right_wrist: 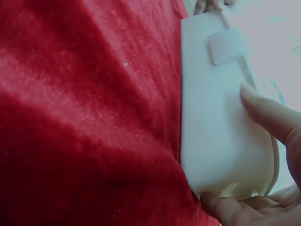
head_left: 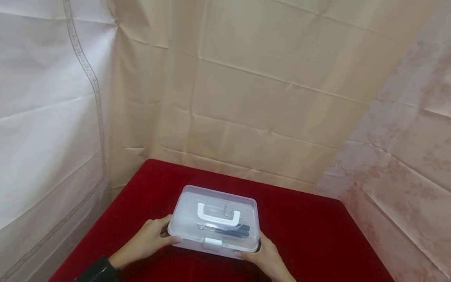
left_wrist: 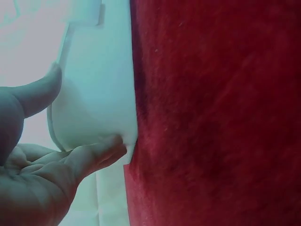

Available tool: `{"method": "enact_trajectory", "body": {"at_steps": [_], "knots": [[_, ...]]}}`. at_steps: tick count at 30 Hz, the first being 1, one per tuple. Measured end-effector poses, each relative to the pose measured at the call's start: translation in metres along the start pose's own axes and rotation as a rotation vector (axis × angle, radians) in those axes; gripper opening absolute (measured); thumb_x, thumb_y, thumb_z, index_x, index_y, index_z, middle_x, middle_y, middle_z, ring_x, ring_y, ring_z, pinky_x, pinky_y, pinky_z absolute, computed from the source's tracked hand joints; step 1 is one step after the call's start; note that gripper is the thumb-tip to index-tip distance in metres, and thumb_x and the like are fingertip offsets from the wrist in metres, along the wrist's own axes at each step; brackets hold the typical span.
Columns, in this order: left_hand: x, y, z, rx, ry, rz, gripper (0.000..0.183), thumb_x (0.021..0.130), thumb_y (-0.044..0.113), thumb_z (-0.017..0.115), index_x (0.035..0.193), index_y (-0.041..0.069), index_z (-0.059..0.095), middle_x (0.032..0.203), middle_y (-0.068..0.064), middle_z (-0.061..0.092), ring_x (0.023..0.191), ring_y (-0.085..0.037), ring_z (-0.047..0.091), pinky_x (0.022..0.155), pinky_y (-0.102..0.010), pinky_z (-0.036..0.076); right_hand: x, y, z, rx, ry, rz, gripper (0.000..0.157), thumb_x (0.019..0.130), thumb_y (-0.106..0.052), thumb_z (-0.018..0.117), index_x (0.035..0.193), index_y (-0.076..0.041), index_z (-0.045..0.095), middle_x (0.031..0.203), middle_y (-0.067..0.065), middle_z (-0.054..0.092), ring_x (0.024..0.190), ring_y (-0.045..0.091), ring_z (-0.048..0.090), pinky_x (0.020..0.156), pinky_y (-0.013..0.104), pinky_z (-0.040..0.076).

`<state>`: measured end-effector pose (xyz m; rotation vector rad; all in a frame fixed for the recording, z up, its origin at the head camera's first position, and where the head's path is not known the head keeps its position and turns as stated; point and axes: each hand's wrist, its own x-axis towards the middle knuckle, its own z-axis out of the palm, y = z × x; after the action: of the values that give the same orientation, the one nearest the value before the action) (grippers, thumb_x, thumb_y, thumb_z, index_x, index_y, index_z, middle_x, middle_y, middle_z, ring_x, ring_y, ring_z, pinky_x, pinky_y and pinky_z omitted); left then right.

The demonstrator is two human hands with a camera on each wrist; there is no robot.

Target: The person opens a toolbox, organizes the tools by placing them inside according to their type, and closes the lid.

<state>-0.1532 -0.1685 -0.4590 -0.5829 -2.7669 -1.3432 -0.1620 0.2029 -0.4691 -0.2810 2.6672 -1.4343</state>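
A translucent white plastic storage box (head_left: 190, 243) with a clear lid sits on the red cloth in the head view. On its lid lies a white carry handle (head_left: 218, 221), and a white latch (head_left: 212, 244) is at the front. Dark-handled tools (head_left: 234, 231) show through the lid. My left hand (head_left: 151, 237) grips the box's left end, thumb on the front corner and fingers along the side. Gripping the opposite end is my right hand (head_left: 264, 256), its thumb at the front edge. Both wrist views show thumb and fingers around the corners.
The red cloth-covered table (head_left: 303, 231) extends on both sides of the box and behind it. Beige curtain (head_left: 246, 98) hangs behind the table, white fabric (head_left: 46, 98) on the left, and flower-patterned fabric (head_left: 405, 168) on the right.
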Motion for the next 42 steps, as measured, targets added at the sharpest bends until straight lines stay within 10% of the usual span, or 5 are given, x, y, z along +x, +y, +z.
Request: {"method": "enact_trajectory", "body": {"at_steps": [11,21,30,42], "knots": [[0.002,0.005,0.001,0.016,0.029,0.034,0.073,0.081,0.047,0.074,0.137,0.004,0.054,0.123,-0.011,0.064,0.101,-0.014,0.064,0.081,-0.031,0.051,0.002,-0.002,0.001,-0.142,0.097,-0.033,0.081,0.062,-0.045,0.088,0.126,-0.008,0.055,0.102,0.000,0.066,0.084,0.017,0.059,0.074,0.034,0.047],[0.034,0.027,0.009,-0.017,0.012,0.137,0.063,0.083,0.041,0.075,0.133,0.006,0.057,0.116,-0.005,0.067,0.094,-0.010,0.065,0.079,-0.028,0.052,0.001,0.001,-0.033,-0.051,0.180,0.025,0.080,0.061,-0.042,0.090,0.125,-0.009,0.056,0.104,0.002,0.067,0.087,0.018,0.060,0.073,0.032,0.048],[0.089,0.060,0.054,-0.045,0.029,0.177,0.054,0.084,0.035,0.075,0.127,0.005,0.060,0.107,-0.003,0.070,0.082,-0.007,0.064,0.068,-0.021,0.050,0.021,0.029,-0.107,-0.068,0.102,0.095,0.089,0.066,-0.045,0.086,0.141,-0.020,0.045,0.121,0.005,0.063,0.096,0.023,0.061,0.082,0.040,0.051],[0.158,0.101,0.117,0.025,0.078,0.237,0.041,0.081,0.024,0.079,0.114,0.005,0.065,0.094,-0.002,0.071,0.075,-0.006,0.060,0.062,-0.018,0.046,0.035,0.089,-0.170,-0.109,0.136,0.105,0.093,0.073,-0.041,0.083,0.146,-0.007,0.036,0.129,0.015,0.057,0.102,0.026,0.058,0.087,0.037,0.046]]}}
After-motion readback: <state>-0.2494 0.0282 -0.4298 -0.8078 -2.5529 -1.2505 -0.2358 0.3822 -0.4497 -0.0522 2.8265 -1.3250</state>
